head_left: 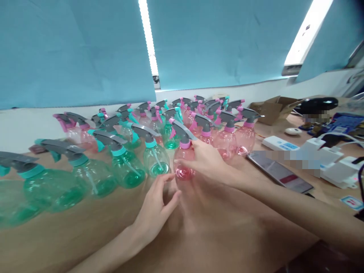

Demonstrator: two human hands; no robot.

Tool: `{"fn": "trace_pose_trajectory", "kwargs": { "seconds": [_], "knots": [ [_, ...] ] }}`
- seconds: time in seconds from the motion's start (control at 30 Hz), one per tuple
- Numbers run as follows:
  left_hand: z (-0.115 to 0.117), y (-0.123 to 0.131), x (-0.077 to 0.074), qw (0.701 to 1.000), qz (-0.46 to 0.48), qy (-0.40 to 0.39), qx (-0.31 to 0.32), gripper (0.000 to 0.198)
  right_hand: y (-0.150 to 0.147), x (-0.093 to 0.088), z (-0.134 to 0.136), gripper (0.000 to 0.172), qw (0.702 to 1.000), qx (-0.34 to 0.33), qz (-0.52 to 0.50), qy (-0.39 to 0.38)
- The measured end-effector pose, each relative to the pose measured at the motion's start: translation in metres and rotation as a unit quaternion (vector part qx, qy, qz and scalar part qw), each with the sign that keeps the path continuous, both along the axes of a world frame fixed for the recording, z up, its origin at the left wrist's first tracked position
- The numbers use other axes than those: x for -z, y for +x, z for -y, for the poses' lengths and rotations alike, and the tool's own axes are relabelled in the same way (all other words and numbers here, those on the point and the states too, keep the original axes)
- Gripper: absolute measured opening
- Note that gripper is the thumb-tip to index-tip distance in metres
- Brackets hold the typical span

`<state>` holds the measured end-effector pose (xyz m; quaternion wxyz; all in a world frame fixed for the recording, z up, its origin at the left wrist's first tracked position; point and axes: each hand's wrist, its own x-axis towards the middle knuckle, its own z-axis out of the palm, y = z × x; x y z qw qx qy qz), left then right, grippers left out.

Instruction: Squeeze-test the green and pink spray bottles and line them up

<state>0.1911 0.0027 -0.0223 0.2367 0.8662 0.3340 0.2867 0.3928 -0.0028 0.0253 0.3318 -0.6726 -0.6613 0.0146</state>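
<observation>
My right hand [209,161] grips a pink spray bottle [184,153] by its round body, the thumb across the front. The bottle stands upright on the table, its grey spray head and pink trigger pointing left. Just below and to the left, my left hand [159,204] holds nothing, with thumb and fingers apart. The nearest thing to it is a clear green spray bottle [156,159] with a teal collar. More green bottles [127,168] run in a row to the left. Several pink bottles [226,142] stand right behind my right hand.
Further spray bottles crowd the back toward the blue curtain [227,41]. On the right lie a phone [280,172], a power strip [280,143], white charger plugs [338,163] with cables, a white mouse [292,131] and an open cardboard box [273,110].
</observation>
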Motion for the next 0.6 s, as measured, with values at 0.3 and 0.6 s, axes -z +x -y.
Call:
{"fn": "trace_pose_trajectory", "kwargs": {
  "seconds": [0.3, 0.6],
  "knots": [
    [0.021, 0.029, 0.014, 0.996, 0.054, -0.069, 0.023, 0.089, 0.006, -0.03, 0.077, 0.026, 0.993, -0.092, -0.027, -0.07],
    [0.043, 0.048, 0.015, 0.988, 0.068, -0.109, 0.088, 0.082, 0.019, -0.03, 0.09, 0.05, 0.98, -0.185, -0.064, -0.023]
  ]
}}
